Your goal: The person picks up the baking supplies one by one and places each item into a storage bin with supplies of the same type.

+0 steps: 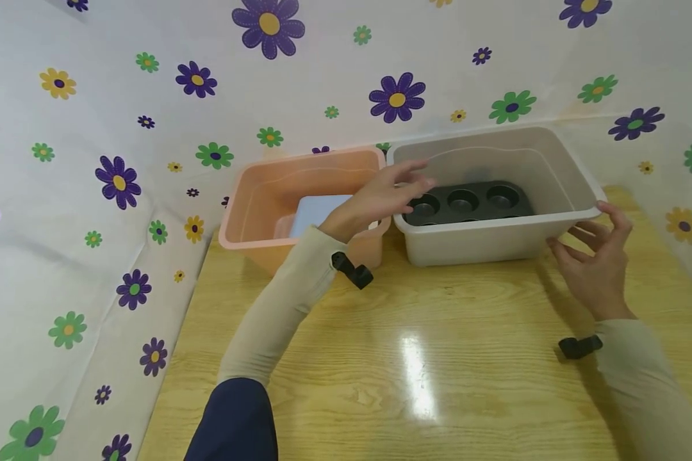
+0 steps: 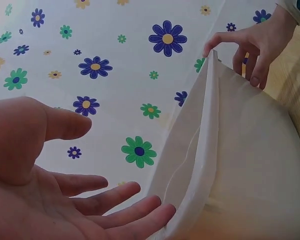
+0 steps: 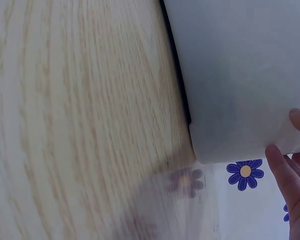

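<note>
A pale grey-white plastic bin [image 1: 473,248] stands at the back right of the table, and inside it lies a dark muffin tin [image 1: 462,200]. My right hand [image 1: 596,266] grips the bin's front right corner, a finger on the rim and others against the wall below. In the right wrist view, fingertips [image 3: 282,175] touch the bin's wall [image 3: 240,85]. My left hand [image 1: 380,197] hovers at the bin's left end with fingers extended, holding nothing. In the left wrist view its fingertips are close to the rim [image 2: 202,165]; whether they touch is unclear.
To the left stands a peach plastic bin [image 1: 254,208] with a light blue flat-topped item [image 1: 317,208] inside, partly hidden by my left arm. Both bins are on a wood-grain table [image 1: 346,358]. A flower-patterned white sheet [image 1: 323,77] hangs behind and beside it.
</note>
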Demonstrator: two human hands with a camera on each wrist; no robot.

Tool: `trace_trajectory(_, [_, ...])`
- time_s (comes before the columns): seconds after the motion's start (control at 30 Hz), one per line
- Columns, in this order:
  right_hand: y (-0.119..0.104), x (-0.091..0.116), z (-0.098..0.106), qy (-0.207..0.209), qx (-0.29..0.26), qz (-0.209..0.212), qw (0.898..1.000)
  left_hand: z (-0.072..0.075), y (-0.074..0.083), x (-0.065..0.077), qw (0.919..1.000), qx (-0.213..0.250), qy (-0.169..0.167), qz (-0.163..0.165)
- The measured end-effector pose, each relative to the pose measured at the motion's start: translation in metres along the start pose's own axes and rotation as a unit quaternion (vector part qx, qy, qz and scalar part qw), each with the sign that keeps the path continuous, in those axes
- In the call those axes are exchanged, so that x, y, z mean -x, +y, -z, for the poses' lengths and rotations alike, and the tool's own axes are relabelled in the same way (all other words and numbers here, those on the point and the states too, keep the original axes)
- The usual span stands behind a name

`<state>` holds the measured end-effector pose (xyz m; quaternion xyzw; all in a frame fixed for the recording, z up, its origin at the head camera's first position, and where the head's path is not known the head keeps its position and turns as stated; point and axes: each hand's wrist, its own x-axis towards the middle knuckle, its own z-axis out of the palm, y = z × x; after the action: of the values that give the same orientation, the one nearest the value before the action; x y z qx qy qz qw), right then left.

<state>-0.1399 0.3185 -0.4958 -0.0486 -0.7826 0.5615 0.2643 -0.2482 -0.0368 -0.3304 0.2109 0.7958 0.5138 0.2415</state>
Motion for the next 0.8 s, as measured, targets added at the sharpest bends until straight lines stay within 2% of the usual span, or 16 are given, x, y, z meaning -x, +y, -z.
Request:
trace_trajectory(0.1, [0.0,0.002,0.003,0.003,0.003,-0.004,1.0,0.003,-0.002,0.007,0.9999,0.0,0.011,-0.009])
trace_trajectory(0.33, [-0.004,0.008,0.012,-0.009,0.032,0.031,0.999,0.007,-0.008,0.024,0.9985,-0.007,0.046,-0.029])
trace_trajectory(0.53, [-0.015,0.009,0.018,-0.035,0.078,0.055,0.995,0.008,-0.017,0.038,0.9965,-0.02,0.075,-0.031])
trace_trajectory(0.7, [-0.027,0.006,0.027,-0.068,0.159,0.079,0.982,0.007,-0.028,0.047,0.9936,-0.046,0.095,-0.04])
trace_trajectory(0.8, [-0.041,0.006,0.033,-0.081,0.235,0.079,0.965,0.006,-0.034,0.053,0.9908,-0.073,0.104,-0.047])
